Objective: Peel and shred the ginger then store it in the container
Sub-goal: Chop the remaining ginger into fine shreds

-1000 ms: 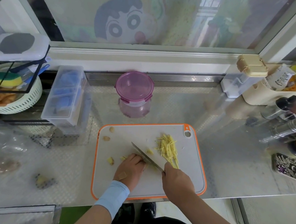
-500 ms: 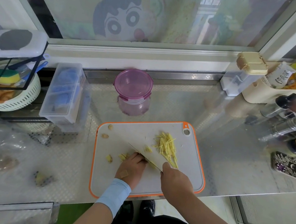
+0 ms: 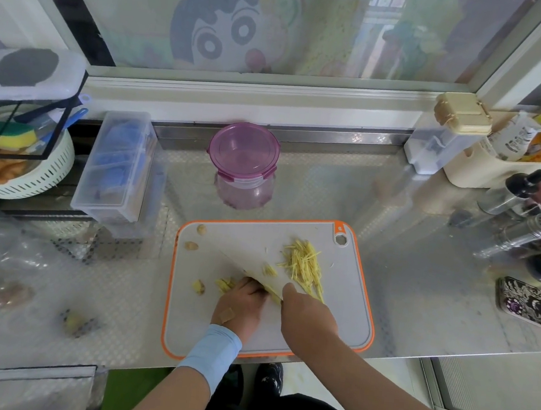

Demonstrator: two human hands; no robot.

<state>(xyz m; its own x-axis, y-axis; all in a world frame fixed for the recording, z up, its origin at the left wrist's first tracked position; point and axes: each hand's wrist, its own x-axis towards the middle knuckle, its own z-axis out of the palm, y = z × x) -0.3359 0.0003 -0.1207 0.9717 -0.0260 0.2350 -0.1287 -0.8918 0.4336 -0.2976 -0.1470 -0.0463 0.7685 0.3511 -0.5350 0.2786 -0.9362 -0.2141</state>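
A grey cutting board (image 3: 344, 317) with an orange rim lies at the counter's front edge. A pile of yellow ginger shreds (image 3: 304, 267) sits on its right half. My right hand (image 3: 308, 314) grips the handle of a knife (image 3: 257, 274) whose blade points up-left across the board. My left hand (image 3: 241, 303), fingers curled, holds ginger slices down beside the blade. Small ginger pieces (image 3: 226, 284) and peel scraps (image 3: 191, 246) lie to the left. A clear container with a purple lid (image 3: 243, 156) stands closed behind the board.
A clear lidded box (image 3: 117, 170) and a white basket with sponges (image 3: 19, 160) stand at the left. Bottles and shakers (image 3: 525, 222), a cream caddy (image 3: 497, 167) and a patterned phone (image 3: 533, 304) line the right. Plastic bags (image 3: 2, 261) lie front left.
The knife blade has tipped flatter and slid left along the board beside my left hand's fingers. Both hands stay in nearly the same spot; the shred pile is unchanged.
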